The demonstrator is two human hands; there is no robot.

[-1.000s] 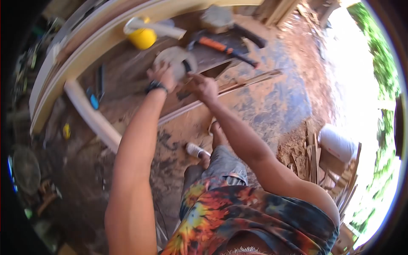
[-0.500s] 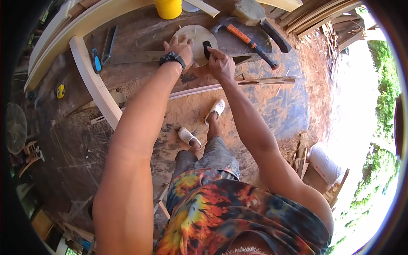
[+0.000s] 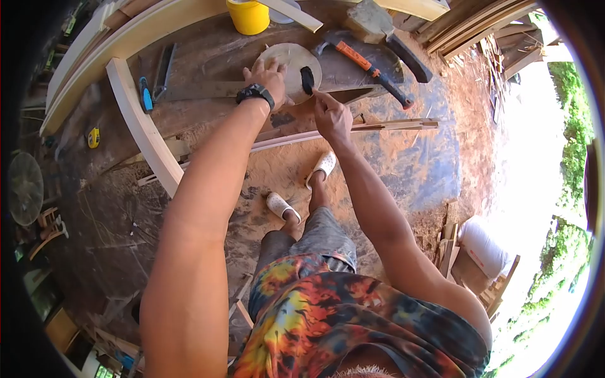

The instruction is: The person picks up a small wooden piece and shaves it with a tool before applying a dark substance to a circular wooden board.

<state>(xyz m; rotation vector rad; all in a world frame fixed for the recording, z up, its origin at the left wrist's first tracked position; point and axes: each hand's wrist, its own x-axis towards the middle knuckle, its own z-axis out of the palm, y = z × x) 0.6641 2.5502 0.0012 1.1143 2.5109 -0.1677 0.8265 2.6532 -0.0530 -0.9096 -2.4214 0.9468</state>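
Note:
A pale round wooden disc (image 3: 291, 55) lies on the dark workbench. My left hand (image 3: 271, 77), with a black watch at the wrist, rests on its left side, fingers spread. At the disc's lower right edge, my right hand (image 3: 333, 116) is closed in a pinch, its fingertips at the lower end of a black, fuzzy brush-like piece (image 3: 307, 80). That piece overlaps the right part of the disc; the rest of what the fingers grip is hidden. Right of the disc lies a hammer (image 3: 354, 55) with an orange and black handle.
A yellow bucket (image 3: 249, 17) stands behind the disc. A blue-handled tool (image 3: 145, 94), a curved wooden piece (image 3: 144, 126) and a yellow tape measure (image 3: 93, 137) are to the left. A dark blade (image 3: 409, 58) lies by a stone block (image 3: 368, 21). Thin wood strips (image 3: 397, 123) run along the near edge.
My right hand has shifted slightly down and right, with the fingers lower on the black piece. The left hand stays spread on the disc; the whole view has shifted slightly.

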